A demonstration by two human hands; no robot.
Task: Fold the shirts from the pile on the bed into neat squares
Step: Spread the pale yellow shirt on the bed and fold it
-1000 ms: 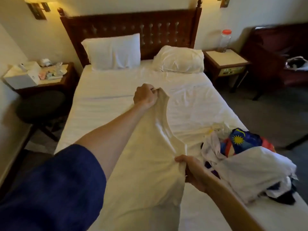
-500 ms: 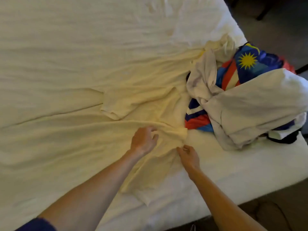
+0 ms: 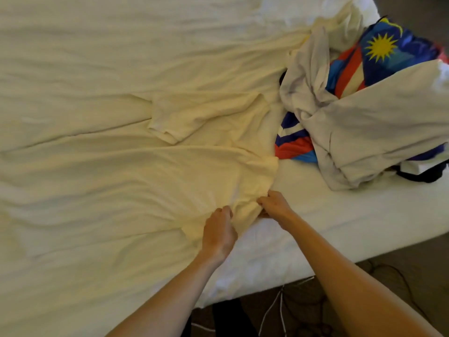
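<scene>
I see a pale cream cotton T-shirt (image 3: 194, 147) spread flat on the white-sheeted bed (image 3: 340, 215), lying close to the bed's near edge, with one short sleeve (image 3: 170, 117) pointing toward the far side. My left hand (image 3: 220, 233) pinches a bunched part of the shirt's fabric near the near edge, fingers curled into the cloth. My right hand (image 3: 274, 205) sits just beside it, its fingers curled round the same gathered cloth, so both hands grasp the cream shirt with only a small ridge of fabric between them. Toward the right edge of the bed lies the crumpled pile of shirts (image 3: 364, 113): a grey-white shirt (image 3: 388, 117) draped over a bright blue, red and white one with a yellow sun print (image 3: 381, 47). The pile touches the cream shirt's right side.
</scene>
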